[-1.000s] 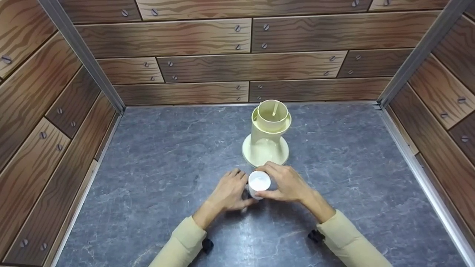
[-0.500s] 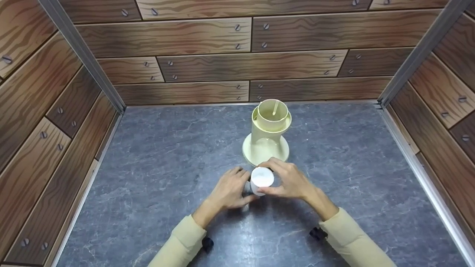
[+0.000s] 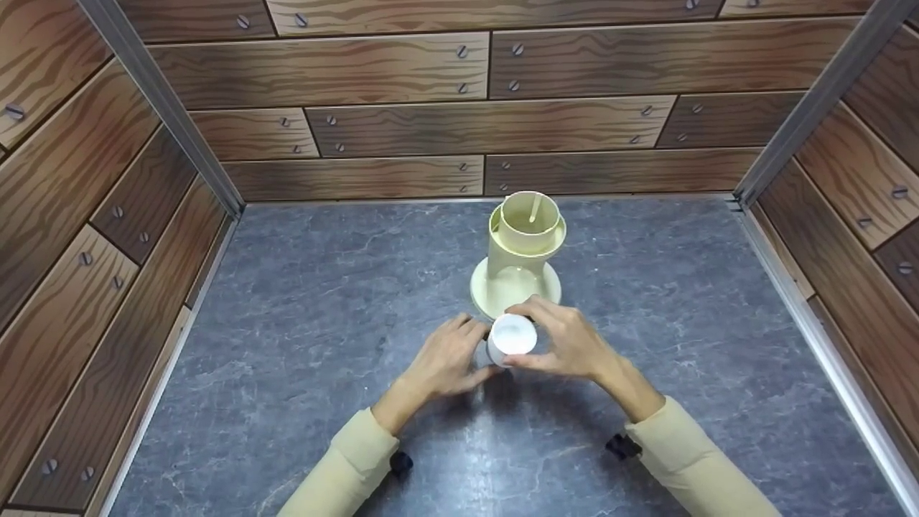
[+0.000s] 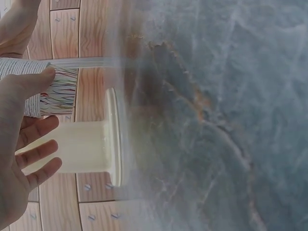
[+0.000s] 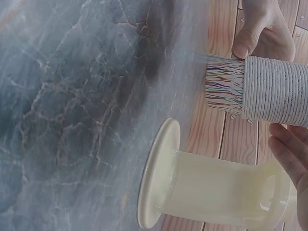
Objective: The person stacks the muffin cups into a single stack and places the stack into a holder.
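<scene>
A stack of nested paper cups (image 3: 512, 336) stands upright between both hands, its white open mouth turned up to the head camera. Colourful wavy lines decorate the lowest cup (image 5: 224, 86), and the white rims pile closely above it. From the right, my right hand (image 3: 563, 337) grips the upper part of the stack with thumb and fingers. My left hand (image 3: 449, 355) holds the lower end, its thumb against the patterned cup and the other fingers spread apart in the left wrist view. Just beyond the hands is a cream cylindrical stand (image 3: 515, 287) with a round base.
The stand's open top tube (image 3: 530, 222) has a slot or strip on its inner wall. A grey marbled tabletop (image 3: 323, 287) lies under everything. Wood-patterned panels (image 3: 402, 129) with metal edge strips close off the back and both sides.
Both hands and the cup stack have shifted a little away from me and to the right, closer to the stand. The grip of each hand looks the same.
</scene>
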`<move>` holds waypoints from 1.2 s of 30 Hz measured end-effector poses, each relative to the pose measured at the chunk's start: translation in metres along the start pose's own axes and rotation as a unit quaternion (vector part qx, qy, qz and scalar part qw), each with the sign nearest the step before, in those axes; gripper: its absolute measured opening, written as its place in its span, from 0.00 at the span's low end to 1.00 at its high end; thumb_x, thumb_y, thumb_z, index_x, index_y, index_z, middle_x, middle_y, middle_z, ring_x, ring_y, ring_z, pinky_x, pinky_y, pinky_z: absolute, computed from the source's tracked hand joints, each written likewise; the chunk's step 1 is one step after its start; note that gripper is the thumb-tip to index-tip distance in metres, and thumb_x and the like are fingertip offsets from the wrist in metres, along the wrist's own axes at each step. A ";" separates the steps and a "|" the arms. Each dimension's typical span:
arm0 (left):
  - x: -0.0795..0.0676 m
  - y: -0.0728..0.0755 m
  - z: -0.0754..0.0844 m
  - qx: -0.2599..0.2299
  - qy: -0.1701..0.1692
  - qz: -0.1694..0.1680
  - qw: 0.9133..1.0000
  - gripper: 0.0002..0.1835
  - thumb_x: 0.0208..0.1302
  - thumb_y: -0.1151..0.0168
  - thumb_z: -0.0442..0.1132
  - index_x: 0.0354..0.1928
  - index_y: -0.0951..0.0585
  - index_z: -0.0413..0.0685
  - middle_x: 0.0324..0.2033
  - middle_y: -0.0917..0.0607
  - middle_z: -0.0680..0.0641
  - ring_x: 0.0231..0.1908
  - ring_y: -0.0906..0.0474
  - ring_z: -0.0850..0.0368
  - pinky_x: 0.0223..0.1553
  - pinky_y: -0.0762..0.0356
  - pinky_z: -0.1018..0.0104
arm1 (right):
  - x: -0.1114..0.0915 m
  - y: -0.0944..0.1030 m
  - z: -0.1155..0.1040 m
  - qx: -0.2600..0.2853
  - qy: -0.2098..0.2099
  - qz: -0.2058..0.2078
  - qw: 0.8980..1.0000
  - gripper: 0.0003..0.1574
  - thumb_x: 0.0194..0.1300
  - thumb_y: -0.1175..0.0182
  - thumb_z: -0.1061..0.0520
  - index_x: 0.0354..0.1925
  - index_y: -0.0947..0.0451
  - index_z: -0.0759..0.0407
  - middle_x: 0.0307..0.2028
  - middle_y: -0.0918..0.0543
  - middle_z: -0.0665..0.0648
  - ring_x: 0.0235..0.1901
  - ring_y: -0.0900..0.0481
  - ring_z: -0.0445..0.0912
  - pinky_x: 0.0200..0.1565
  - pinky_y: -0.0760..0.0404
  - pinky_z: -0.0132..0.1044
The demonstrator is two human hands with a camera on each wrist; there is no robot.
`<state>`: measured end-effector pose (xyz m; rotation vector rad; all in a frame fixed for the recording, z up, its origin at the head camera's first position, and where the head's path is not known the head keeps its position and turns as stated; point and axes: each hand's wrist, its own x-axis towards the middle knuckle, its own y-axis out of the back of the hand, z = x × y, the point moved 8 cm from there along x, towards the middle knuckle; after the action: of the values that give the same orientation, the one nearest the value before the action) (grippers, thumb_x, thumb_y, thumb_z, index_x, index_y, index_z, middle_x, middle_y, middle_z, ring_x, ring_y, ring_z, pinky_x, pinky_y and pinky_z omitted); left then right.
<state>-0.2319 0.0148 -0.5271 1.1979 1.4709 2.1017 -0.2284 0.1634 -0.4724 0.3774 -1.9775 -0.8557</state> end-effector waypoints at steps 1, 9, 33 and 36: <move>0.001 0.001 0.000 0.001 0.001 -0.002 1.000 0.29 0.58 0.23 0.56 0.54 0.21 0.48 0.42 0.13 0.52 0.45 0.20 0.55 0.48 0.18 0.60 | 0.001 0.001 0.000 -0.001 0.001 0.002 1.000 0.39 0.61 0.26 0.33 0.54 0.18 0.62 0.43 0.12 0.56 0.39 0.12 0.46 0.41 0.11 0.39; 0.012 0.009 -0.002 -0.006 0.007 -0.015 1.000 0.34 0.61 0.25 0.55 0.64 0.23 0.48 0.54 0.13 0.50 0.51 0.19 0.53 0.52 0.17 0.59 | 0.010 0.013 0.000 0.007 -0.001 0.012 1.000 0.41 0.60 0.26 0.32 0.54 0.18 0.63 0.43 0.12 0.57 0.39 0.13 0.47 0.40 0.11 0.39; 0.046 0.044 -0.010 0.054 -0.019 0.030 0.998 0.33 0.61 0.25 0.59 0.61 0.20 0.48 0.49 0.13 0.51 0.51 0.19 0.53 0.48 0.19 0.60 | 0.042 0.045 -0.003 -0.033 0.030 0.030 0.999 0.42 0.61 0.27 0.30 0.54 0.18 0.64 0.44 0.11 0.60 0.38 0.11 0.49 0.39 0.10 0.40; 0.050 0.048 -0.012 0.061 -0.024 0.040 0.997 0.34 0.60 0.25 0.59 0.62 0.21 0.47 0.49 0.13 0.51 0.52 0.19 0.53 0.49 0.19 0.60 | 0.047 0.050 -0.003 -0.043 0.035 0.030 0.998 0.42 0.60 0.26 0.31 0.54 0.17 0.63 0.45 0.11 0.59 0.40 0.11 0.50 0.42 0.10 0.42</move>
<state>-0.2618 0.0200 -0.4633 1.3626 1.5748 2.0446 -0.2473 0.1709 -0.4073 0.2923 -1.8729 -0.8739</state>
